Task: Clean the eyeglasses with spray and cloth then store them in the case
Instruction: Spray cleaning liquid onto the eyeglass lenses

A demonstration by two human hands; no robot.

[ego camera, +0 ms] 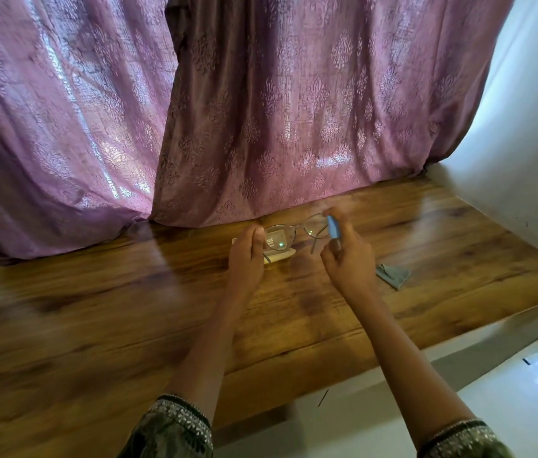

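Nearest the camera, two patterned sleeves (175, 428) are seen at the near edge of the table (96, 309), with both forearms stretched toward its far edge. Further in, a grey cloth (393, 275) lies flat on the wood toward the right edge, untouched and well apart from the hands. The right hand (348, 256) is curled tight around a small blue spray (333, 228), its top turned toward the glasses (294, 233). The left hand (247, 256) is closed on the left side of the glasses, which are held up off the table, just above a pale case (281, 254) that rests near the far edge, below the curtain (261, 110). Whether the case is open cannot be told, as it is partly hidden.

The task is judged to be at its early stage: spraying is in hand. Wiping with the cloth and storing in the case are not yet done.
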